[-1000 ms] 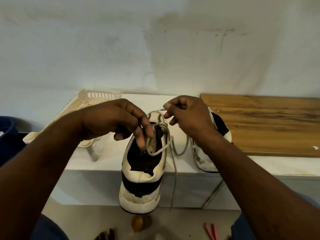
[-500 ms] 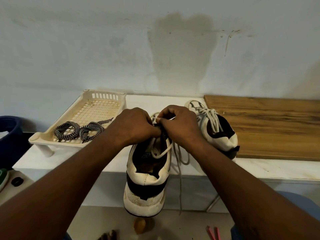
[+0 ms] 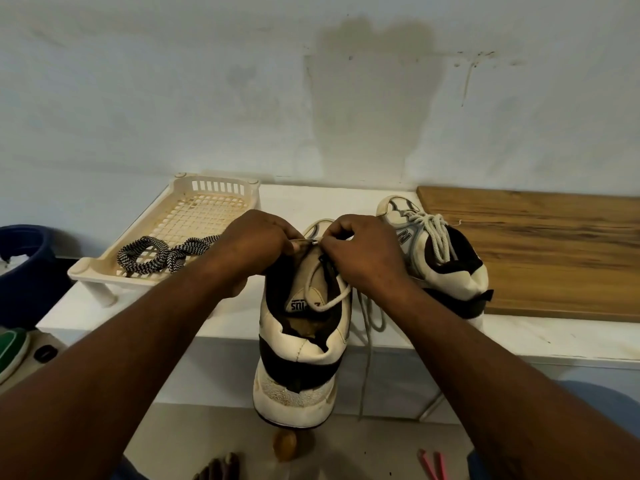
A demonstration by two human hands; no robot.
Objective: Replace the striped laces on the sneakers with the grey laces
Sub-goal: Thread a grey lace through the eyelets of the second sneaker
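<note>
White ledge [image 3: 311,202], left hand [image 3: 258,242], right hand [image 3: 363,252] pinching lace [image 3: 337,299], eyelets hidden

Left hand [image 3: 256,244] and right hand [image 3: 363,252] have met, both pinching the grey lace [image 3: 341,295].

Left hand [image 3: 258,242], right hand [image 3: 362,254] close together, palms down, fingers [image 3: 337,233] pinching grey lace [image 3: 337,297].
</note>
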